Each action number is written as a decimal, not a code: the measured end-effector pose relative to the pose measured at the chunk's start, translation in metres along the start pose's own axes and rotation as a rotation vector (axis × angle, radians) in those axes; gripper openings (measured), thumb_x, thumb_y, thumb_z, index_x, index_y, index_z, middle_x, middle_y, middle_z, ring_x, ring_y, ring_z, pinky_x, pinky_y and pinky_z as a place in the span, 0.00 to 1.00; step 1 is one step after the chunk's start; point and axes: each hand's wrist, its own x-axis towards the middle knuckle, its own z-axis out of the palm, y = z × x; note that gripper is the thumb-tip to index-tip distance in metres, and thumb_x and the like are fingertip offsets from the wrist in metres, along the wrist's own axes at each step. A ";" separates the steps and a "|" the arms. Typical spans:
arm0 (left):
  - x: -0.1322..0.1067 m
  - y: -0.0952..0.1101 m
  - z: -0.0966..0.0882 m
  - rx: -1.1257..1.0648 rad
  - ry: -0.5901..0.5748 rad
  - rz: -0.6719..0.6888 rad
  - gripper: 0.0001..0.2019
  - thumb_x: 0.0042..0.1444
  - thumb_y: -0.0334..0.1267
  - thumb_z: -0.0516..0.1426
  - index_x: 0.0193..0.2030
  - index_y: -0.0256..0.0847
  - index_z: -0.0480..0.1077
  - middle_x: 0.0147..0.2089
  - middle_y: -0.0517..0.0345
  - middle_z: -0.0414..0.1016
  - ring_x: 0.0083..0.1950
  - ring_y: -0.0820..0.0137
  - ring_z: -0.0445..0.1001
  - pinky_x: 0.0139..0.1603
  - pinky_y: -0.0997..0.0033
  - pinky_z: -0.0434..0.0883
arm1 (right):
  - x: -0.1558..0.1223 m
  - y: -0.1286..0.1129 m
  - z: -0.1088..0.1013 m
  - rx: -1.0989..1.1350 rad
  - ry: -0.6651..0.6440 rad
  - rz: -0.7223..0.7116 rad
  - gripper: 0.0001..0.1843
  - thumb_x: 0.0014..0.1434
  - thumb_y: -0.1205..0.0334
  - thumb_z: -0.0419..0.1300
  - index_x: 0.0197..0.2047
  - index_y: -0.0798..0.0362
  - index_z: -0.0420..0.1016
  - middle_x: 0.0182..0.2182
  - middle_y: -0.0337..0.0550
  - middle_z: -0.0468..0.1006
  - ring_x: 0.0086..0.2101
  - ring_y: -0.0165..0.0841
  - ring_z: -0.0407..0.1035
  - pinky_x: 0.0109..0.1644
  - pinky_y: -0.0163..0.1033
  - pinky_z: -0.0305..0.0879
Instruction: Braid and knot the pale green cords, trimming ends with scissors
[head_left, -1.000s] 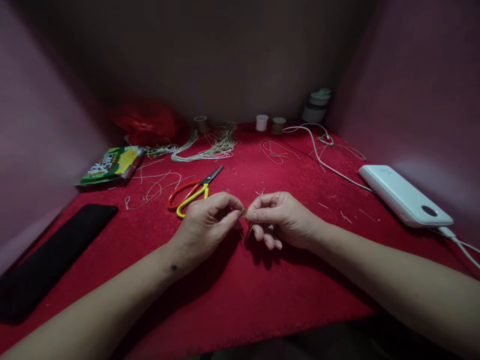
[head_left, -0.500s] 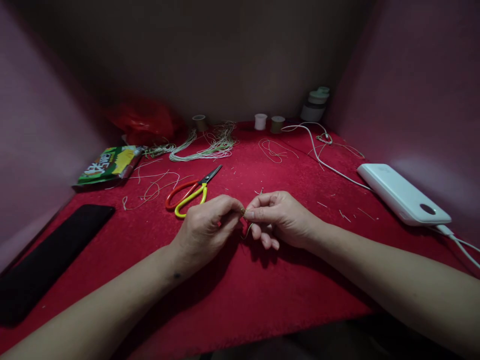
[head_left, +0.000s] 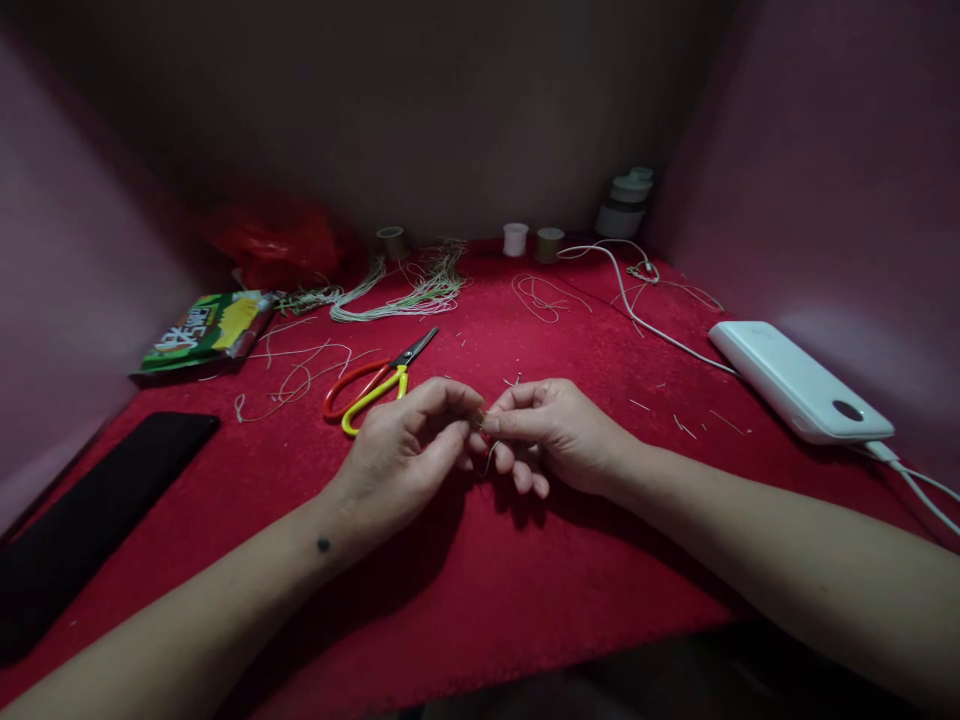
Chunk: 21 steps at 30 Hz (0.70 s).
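Inward of desk's [head_left: 480,620] near edge, mid-width: thin cord [head_left: 491,459] pinched between thumb and index of right hand [head_left: 555,430], tail hanging below. Left hand [head_left: 397,440] adjacent, thumb and index slightly parted; its grip on cord indeterminate. Scissors [head_left: 397,375] just beyond left hand. White spool [head_left: 515,240] by far edge.

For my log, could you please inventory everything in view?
cloth: one, red, tabletop
walls: three, pinkish sides, dark back
bag: one, red, back left
packet: one, mostly green, left
pad: one, black, left
scissors: one, red and yellow handles, left
spools: three, white, brownish, back
bottle: one, pale, back right
power bank: one, white, right
cables: uncounted, white, right
bundle: one, pale, back
threads: many, pale, scattered
strand: one, greenish, centre
arms: two, foreground
left hand: one, beside strand
right hand: one, pinching strand
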 end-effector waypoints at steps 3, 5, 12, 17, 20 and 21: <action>-0.001 0.004 0.001 -0.024 0.012 -0.024 0.05 0.56 0.32 0.53 0.39 0.35 0.67 0.28 0.58 0.75 0.29 0.73 0.76 0.31 0.74 0.76 | 0.000 0.000 0.000 0.000 0.007 -0.007 0.09 0.51 0.62 0.63 0.27 0.59 0.70 0.17 0.40 0.75 0.13 0.26 0.67 0.10 0.26 0.59; -0.001 0.005 0.002 -0.038 0.021 -0.042 0.05 0.56 0.33 0.54 0.39 0.35 0.67 0.28 0.58 0.76 0.29 0.72 0.77 0.32 0.74 0.76 | 0.000 0.000 0.000 0.002 0.015 -0.008 0.09 0.51 0.62 0.63 0.27 0.59 0.69 0.17 0.40 0.75 0.13 0.26 0.67 0.10 0.26 0.59; 0.001 0.004 0.001 0.008 0.019 -0.024 0.03 0.56 0.33 0.55 0.34 0.37 0.69 0.25 0.60 0.75 0.27 0.74 0.74 0.28 0.76 0.73 | -0.001 0.002 0.002 -0.060 0.014 -0.023 0.11 0.51 0.60 0.65 0.27 0.58 0.68 0.17 0.39 0.75 0.13 0.26 0.67 0.11 0.26 0.59; 0.004 0.004 -0.006 0.132 0.127 0.048 0.04 0.55 0.33 0.56 0.31 0.38 0.71 0.29 0.60 0.71 0.28 0.75 0.69 0.28 0.75 0.69 | -0.001 0.002 0.002 -0.045 0.012 -0.035 0.12 0.52 0.59 0.64 0.28 0.58 0.68 0.18 0.40 0.76 0.13 0.25 0.67 0.12 0.25 0.60; 0.007 0.003 -0.011 0.164 0.170 0.064 0.03 0.55 0.32 0.57 0.31 0.38 0.70 0.30 0.60 0.69 0.31 0.74 0.68 0.30 0.75 0.67 | 0.000 0.002 0.000 0.008 0.016 -0.044 0.13 0.52 0.58 0.65 0.28 0.58 0.67 0.19 0.40 0.76 0.13 0.25 0.67 0.12 0.26 0.59; 0.007 0.002 -0.011 0.175 0.167 0.078 0.03 0.55 0.32 0.57 0.31 0.38 0.70 0.30 0.60 0.69 0.31 0.74 0.68 0.31 0.74 0.67 | 0.001 0.003 -0.001 0.022 0.016 -0.046 0.13 0.52 0.58 0.65 0.28 0.58 0.67 0.19 0.40 0.76 0.13 0.25 0.67 0.11 0.26 0.59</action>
